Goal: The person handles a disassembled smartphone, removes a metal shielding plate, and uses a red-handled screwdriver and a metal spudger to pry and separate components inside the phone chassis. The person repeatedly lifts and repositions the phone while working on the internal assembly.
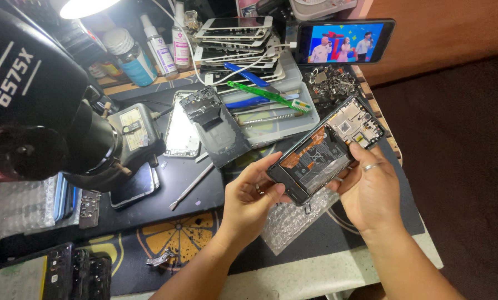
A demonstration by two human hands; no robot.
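Note:
An opened phone (325,149) with its back cover off shows a black battery, orange flex strips and a circuit board. It is held tilted above the bench. My left hand (251,195) grips its lower left end, thumb on the bottom edge. My right hand (371,186), a ring on one finger, holds its right long side, fingers along the edge near the board. A piece of bubble wrap (293,218) lies on the mat right under the phone.
A black microscope (49,105) fills the left. A phone back cover (218,130), a metal spudger (192,186), a clear tray of tools (271,114), stacked screens (235,39), bottles (163,53) and a propped phone playing video (346,41) crowd the bench. The edge drops off right.

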